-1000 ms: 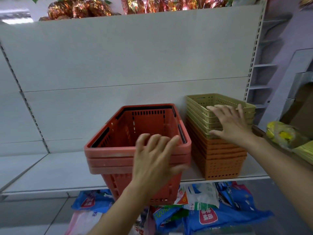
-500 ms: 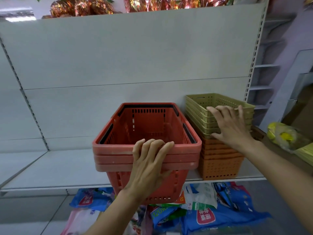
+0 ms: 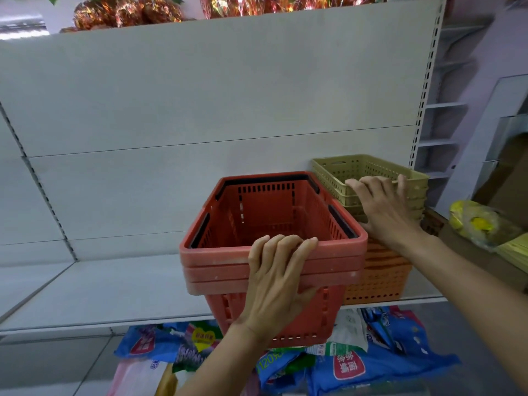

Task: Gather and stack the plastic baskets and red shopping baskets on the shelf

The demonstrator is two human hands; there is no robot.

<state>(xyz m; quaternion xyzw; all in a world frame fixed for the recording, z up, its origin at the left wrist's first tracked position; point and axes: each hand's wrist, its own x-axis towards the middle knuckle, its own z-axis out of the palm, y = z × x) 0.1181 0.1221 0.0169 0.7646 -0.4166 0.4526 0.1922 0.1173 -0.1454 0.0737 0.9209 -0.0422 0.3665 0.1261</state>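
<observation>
A nested stack of three red shopping baskets [image 3: 217, 261] with black handles sits on the white shelf [image 3: 114, 290], its near end sticking out past the shelf's front edge. My left hand [image 3: 274, 281] grips the front rim, fingers hooked over the top and thumb against the front wall. Right beside it, touching or nearly so, stands a pile of plastic baskets: olive-green ones [image 3: 343, 172] on top of orange ones [image 3: 377, 275]. My right hand [image 3: 385, 212] lies flat against the near side of the olive baskets, fingers spread up to the rim.
Blue, green and white product bags [image 3: 348, 367] lie on the floor under the shelf. A yellow plastic bag [image 3: 480, 224] rests on a surface to the right. A slotted upright [image 3: 425, 81] ends the shelf bay at the right. Foil-wrapped goods [image 3: 128, 12] sit on top.
My left hand reached the red stack's front rim and closed on it. The stack slid right, up to the plastic baskets. My right hand stayed on the olive baskets.
</observation>
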